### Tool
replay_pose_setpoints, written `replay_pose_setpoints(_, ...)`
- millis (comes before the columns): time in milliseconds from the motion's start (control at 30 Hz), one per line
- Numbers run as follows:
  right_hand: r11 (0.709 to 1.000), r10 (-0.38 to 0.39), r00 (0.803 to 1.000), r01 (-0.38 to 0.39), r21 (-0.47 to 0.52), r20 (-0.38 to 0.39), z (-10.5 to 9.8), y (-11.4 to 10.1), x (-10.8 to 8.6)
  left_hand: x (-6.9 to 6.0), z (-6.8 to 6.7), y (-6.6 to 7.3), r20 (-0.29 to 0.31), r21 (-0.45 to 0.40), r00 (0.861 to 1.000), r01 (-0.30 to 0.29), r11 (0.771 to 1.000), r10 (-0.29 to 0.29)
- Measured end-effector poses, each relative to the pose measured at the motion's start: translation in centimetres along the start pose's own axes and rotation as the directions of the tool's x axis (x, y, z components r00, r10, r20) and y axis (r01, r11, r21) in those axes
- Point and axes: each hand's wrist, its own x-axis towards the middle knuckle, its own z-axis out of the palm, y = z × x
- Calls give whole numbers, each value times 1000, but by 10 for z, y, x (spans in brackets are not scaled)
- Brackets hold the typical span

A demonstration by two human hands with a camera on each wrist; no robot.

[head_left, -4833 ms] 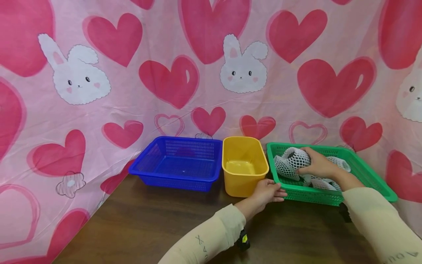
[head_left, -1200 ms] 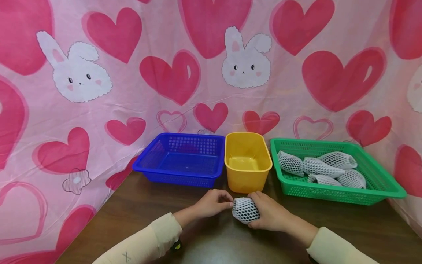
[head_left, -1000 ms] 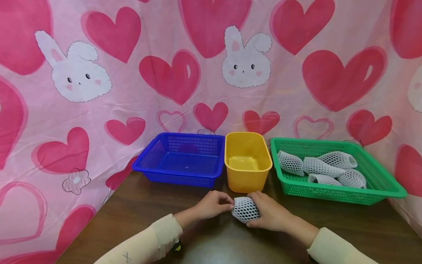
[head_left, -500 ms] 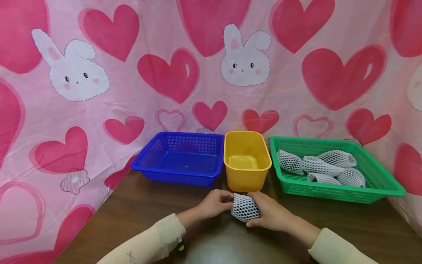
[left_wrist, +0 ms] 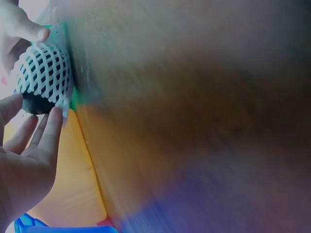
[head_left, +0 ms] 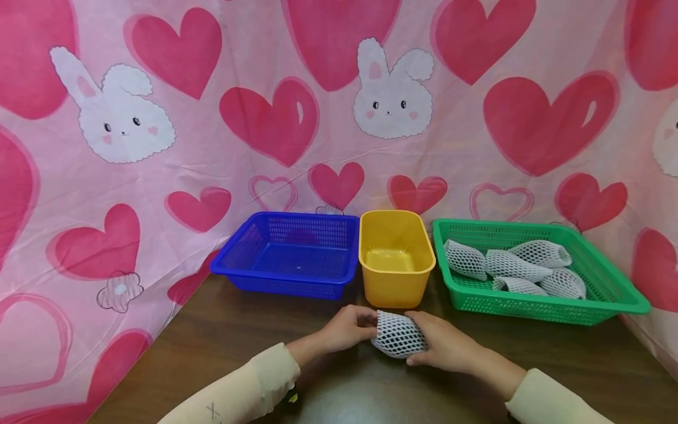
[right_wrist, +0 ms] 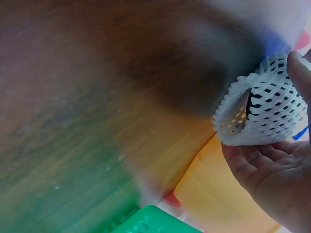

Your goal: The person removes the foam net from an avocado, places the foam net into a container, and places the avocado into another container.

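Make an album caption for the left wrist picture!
A dark rounded object peeks from a white foam net, left hand at the opening, right hand holding the far side.

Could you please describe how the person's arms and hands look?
The left sleeve and right sleeve are pale cream; the left has a dark X-like mark. The left hand and right hand wear no gloves. A small yellow spot, unclear, shows below the left cuff.

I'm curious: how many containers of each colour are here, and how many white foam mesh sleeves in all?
Blue perforated plastic basket: 1
Yellow plastic bin: 1
Green perforated plastic basket: 1
White foam mesh sleeves: 6 (5 in the green basket, 1 outside it)
Total: 9
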Motion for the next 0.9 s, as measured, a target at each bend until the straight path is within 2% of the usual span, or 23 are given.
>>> replay_pose_setpoints(267,1000,-2,1000,2,21,3,0,3,1,3,3,5,52,-29,998,-23,999,25)
replay_pose_setpoints(467,1000,-14,1000,14,22,-7,0,3,1,9,7,5,98,-24,995,-17,1000,19)
replay_pose_setpoints(667,999,-52,998,52,1,-26,0,3,1,13,11,7,115,34,993,-32,999,28)
replay_pose_setpoints(900,999,-40,999,40,31,-6,-1,3,2,15,12,6,115,60,993,-19,998,13)
